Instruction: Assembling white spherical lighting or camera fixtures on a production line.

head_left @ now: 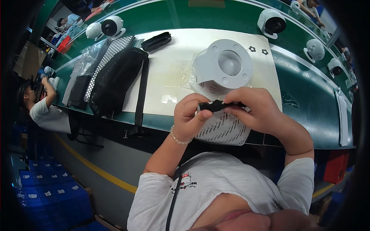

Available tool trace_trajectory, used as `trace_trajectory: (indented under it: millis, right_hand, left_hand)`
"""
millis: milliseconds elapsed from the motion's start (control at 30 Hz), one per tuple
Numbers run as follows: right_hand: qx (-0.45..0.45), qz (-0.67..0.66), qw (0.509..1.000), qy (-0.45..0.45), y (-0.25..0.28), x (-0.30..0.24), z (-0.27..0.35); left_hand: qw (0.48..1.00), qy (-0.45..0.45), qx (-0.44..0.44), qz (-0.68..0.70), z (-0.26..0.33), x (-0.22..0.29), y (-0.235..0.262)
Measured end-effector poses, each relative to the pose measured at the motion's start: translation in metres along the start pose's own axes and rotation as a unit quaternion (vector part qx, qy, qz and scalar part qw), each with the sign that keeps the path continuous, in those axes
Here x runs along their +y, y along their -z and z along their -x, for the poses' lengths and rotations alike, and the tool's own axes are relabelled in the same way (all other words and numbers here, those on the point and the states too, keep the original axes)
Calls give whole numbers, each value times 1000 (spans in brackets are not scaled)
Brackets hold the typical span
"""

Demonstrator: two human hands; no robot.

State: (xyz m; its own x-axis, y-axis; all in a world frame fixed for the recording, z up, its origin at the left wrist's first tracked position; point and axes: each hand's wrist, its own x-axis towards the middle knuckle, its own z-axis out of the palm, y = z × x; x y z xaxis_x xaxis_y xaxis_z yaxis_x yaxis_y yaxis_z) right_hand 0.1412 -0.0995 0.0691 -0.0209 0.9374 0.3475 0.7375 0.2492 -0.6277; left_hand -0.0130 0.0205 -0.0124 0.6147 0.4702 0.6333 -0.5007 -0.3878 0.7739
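Observation:
Both my hands meet in front of me at the table's near edge, closed on a black strip [214, 106] with small pale spots along it. My left hand [189, 115] pinches its left end between thumb and fingers. The other end is gripped by my right hand [252, 109]. Just beyond them lies a white rounded device [243, 69], its ring-shaped base with a round recess turned up, with clear plastic film around it. Under my hands, a white printed sheet [227, 133] hangs over the edge. Two small black flower-shaped pieces [264, 51] lie at the board's far right.
A pale board [162, 69] covers the middle of the green table [304, 100]. To the left are a black mesh bag [115, 81], a black box [79, 91] and a black bundle [156, 41]. White cameras [272, 23] stand along the back. A co-worker [48, 111] sits at far left.

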Motion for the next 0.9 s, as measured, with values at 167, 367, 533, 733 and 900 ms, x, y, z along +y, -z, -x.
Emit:
trace_trajectory:
  millis: [167, 367, 533, 733, 900]
  right_hand:
    - [43, 71, 994, 64, -3, -4, -1]
    - [4, 9, 1000, 0, 3, -5, 0]
    - [-60, -104, 992, -36, 8, -3, -1]
    - [36, -126, 991, 8, -5, -4, 4]
    - [26, -79, 994, 73, -3, 0, 5]
  left_hand:
    - [999, 21, 40, -22, -1, 4, -2]
    - [999, 2, 14, -42, -2, 3, -1]
    - [998, -10, -1, -54, -3, 4, 0]
    - [996, -26, -22, -77, -2, 5, -3]
    - [995, -26, -33, -87, -2, 6, -2]
